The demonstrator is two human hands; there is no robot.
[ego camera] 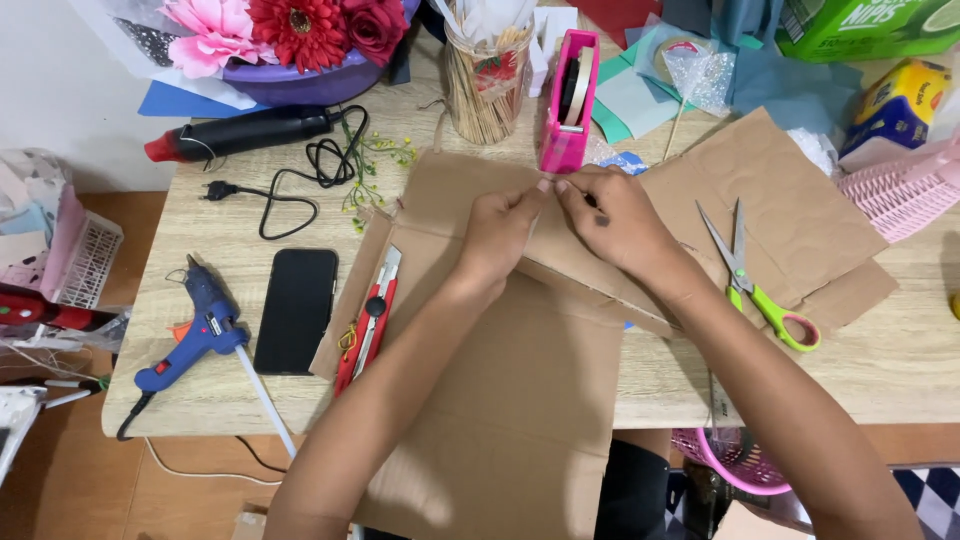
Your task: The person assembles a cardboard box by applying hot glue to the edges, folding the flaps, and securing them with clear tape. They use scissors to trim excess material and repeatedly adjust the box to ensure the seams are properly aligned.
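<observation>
I pinch both hands' fingers [548,187] shut on the cardboard [520,400] edge at twelve o'clock, pressing evenly.

Matt brown cardboard [500,400], wood-grain table [900,360]

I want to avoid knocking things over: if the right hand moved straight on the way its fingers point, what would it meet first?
Probably the left hand, whose fingertips already meet the right hand on the cardboard; depth is unclear.

Brown cardboard [520,400], pink tape dispenser [568,95], blue glue gun [200,325], green-handled scissors [760,290], red utility knife [368,325], black phone [296,310].
</observation>
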